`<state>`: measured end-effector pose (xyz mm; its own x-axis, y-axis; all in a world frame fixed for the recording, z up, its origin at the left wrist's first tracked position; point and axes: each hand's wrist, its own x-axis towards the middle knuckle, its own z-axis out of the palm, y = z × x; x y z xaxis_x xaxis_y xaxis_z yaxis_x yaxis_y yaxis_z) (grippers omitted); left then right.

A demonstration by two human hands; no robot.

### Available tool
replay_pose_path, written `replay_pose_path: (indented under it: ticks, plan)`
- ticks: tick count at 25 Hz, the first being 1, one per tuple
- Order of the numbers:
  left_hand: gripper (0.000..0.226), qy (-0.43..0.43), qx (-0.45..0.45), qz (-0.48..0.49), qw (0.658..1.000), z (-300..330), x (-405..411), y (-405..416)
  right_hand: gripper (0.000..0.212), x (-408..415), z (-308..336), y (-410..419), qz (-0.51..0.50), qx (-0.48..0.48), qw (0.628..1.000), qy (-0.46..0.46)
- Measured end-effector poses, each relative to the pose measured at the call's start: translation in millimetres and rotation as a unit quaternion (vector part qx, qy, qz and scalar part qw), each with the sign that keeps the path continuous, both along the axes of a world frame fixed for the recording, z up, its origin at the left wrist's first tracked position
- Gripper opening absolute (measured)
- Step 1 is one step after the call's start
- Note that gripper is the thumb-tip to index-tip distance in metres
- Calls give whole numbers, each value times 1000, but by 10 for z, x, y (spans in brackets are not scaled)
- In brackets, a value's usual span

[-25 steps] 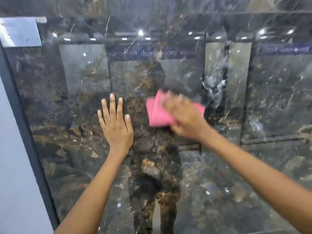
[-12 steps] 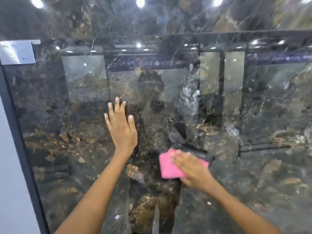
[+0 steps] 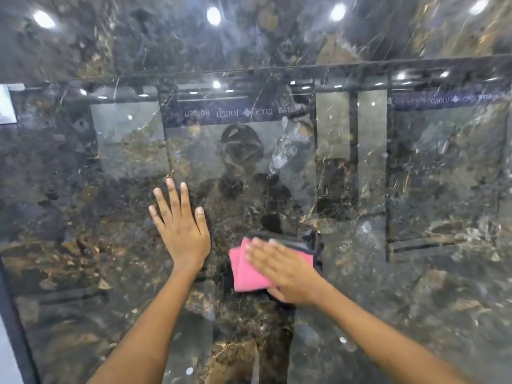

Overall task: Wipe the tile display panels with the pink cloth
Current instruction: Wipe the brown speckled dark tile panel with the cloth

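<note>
The right hand, flat-fingered, had swept the pink cloth down the dark tile panel to beside the braced, open left hand, so lower stretches awaited

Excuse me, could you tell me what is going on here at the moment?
A person is wiping a glossy dark marble-patterned tile display panel. The right hand presses a folded pink cloth flat against it, fingers straight. The left hand rests open on the panel beside it, apart from the cloth.
</note>
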<state>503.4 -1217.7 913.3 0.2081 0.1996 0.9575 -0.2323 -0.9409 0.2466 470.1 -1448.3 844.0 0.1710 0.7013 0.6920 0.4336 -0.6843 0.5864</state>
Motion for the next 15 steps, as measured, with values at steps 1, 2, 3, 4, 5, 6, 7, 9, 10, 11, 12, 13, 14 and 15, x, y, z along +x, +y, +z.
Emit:
replay_pose_path:
  ticks: [1,2,3,4,5,6,7,9,10,11,12,13,14,15]
  plan:
    - [57,-2,2,-2,1000,-8,-1,-2,83,-19,-20,-100,6,-41,999,1]
    - [57,-5,4,-2,1000,-15,-3,-5,78,2,152,-256,18,-8,1000,-14]
    - [56,-7,5,-2,1000,-10,-1,-7,73,41,449,-405,18,91,995,-33]
    - [56,-8,4,-3,1000,-2,5,-3,70,86,831,-545,7,235,971,-50]
    - [57,-9,3,-5,1000,-5,11,0,69,142,1311,-709,-7,390,919,-58]
    - [57,-10,4,-6,1000,-20,19,2,68,162,1793,-824,-1,521,852,-56]
    - [57,-11,6,-5,1000,-37,28,6,67,181,2142,-836,21,597,801,-36]
    - [57,-14,9,-2,1000,-36,36,10,65,194,2231,-545,36,569,820,-45]
    - [57,-15,7,-2,1000,-29,43,6,65,201,1976,-324,45,468,881,-52]
    - [57,-15,6,-2,1000,-26,50,5,67,183,1581,-104,58,323,943,-47]
    - [57,-16,6,-2,1000,-28,53,8,68,159,1111,55,64,162,984,-41]
    - [57,-16,7,-1,1000,-32,52,11,69,115,691,122,57,23,998,-22]
    - [57,-16,8,-1,1000,-31,51,13,69,86,433,81,51,-57,997,-6]
    - [57,-14,8,-2,1000,-30,50,13,68,87,390,-43,60,-71,996,0]
